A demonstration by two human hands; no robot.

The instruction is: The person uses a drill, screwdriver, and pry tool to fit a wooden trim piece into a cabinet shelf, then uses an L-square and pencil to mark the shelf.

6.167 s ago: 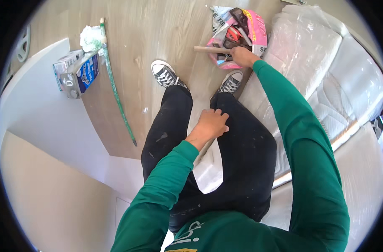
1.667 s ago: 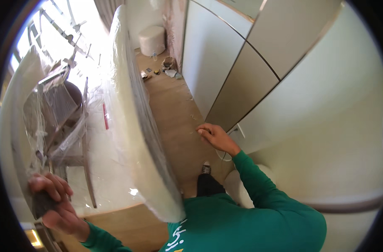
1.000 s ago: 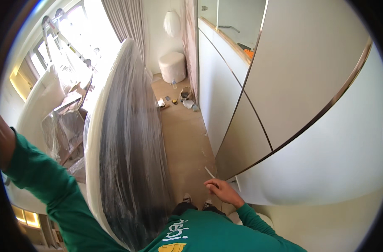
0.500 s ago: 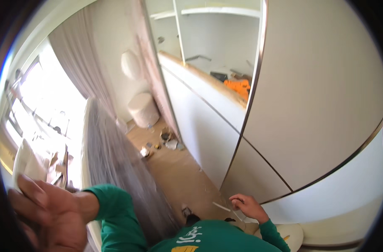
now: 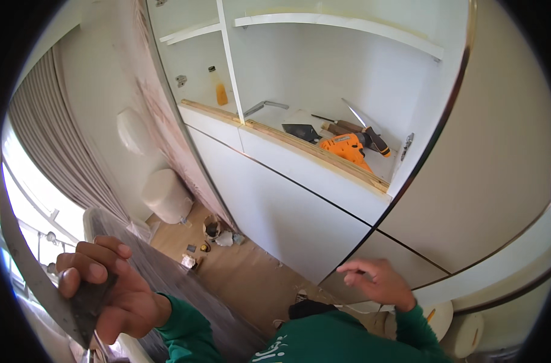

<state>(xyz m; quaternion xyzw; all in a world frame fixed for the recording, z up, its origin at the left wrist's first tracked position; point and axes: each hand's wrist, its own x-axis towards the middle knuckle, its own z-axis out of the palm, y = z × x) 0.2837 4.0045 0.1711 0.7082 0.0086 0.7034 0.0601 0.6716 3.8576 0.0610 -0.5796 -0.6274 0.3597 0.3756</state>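
Note:
My left hand [image 5: 115, 284], at the lower left, is closed around a long flat grey metal piece [image 5: 42, 266]. It looks like a blade or straightedge, but I cannot make out its kind. My right hand [image 5: 377, 281] is in front of the pale lower cabinet panel [image 5: 387, 257]. Its index finger points left, the thumb is apart from it, and nothing shows in the hand. Beyond, in the open cabinet [image 5: 336, 66], lie an orange power tool [image 5: 346, 147], a handsaw [image 5: 377, 140] with a black and orange handle, and a dark flat plate [image 5: 301, 132].
An upright bottle [image 5: 218, 88] of orange liquid and a grey metal bracket [image 5: 266, 106] are in the cabinet. Plastic-wrapped furniture [image 5: 172, 275] borders the narrow floor on the left. Small debris [image 5: 224, 238] lies farther off, near a wrapped round stool [image 5: 166, 196]. A tall panel [image 5: 505, 151] stands at right.
The view has swung right, showing more of the cabinet. The grey metal piece in my left hand has come into view. My right hand has risen, its index finger now stretched out.

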